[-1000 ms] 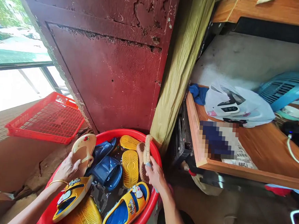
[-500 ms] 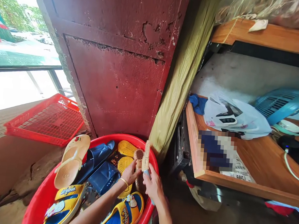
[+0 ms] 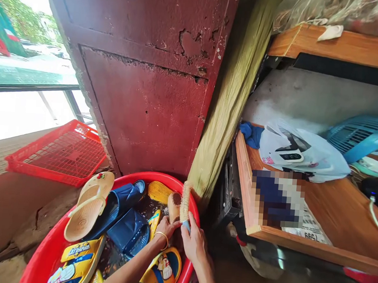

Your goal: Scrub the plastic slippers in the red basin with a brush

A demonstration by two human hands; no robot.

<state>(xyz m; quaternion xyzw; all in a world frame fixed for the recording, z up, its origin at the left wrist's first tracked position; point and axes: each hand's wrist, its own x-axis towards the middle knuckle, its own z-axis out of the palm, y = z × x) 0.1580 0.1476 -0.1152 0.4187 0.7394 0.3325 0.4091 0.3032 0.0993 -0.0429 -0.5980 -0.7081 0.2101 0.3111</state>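
A red tub (image 3: 165,177) holds water and several sandals. My right hand (image 3: 195,242) grips the blue handle of a brush (image 3: 185,201), whose bristly head points up near the tub's right rim. Just left of it, my left hand (image 3: 166,229), with a bangle at the wrist, is closed on a tan sandal (image 3: 173,206). Blue slippers (image 3: 130,231) lie left of my hands. Yellow-and-blue slippers (image 3: 163,269) are near the front, and a yellow sole (image 3: 159,192) shows at the back. A beige sandal (image 3: 89,208) rests on the left rim.
A red crate (image 3: 59,152) sits on a ledge at the left. Behind the tub stands a maroon door (image 3: 146,108) beside a yellowish curtain (image 3: 232,97). A wooden shelf (image 3: 313,251) at the right bears a plastic bag (image 3: 304,154) and a blue fan (image 3: 357,136).
The tan sandal and the left hand have shifted slightly, and the yellow slipper beside them has turned onto its edge. The view has moved a little. The brush remains in the right hand.
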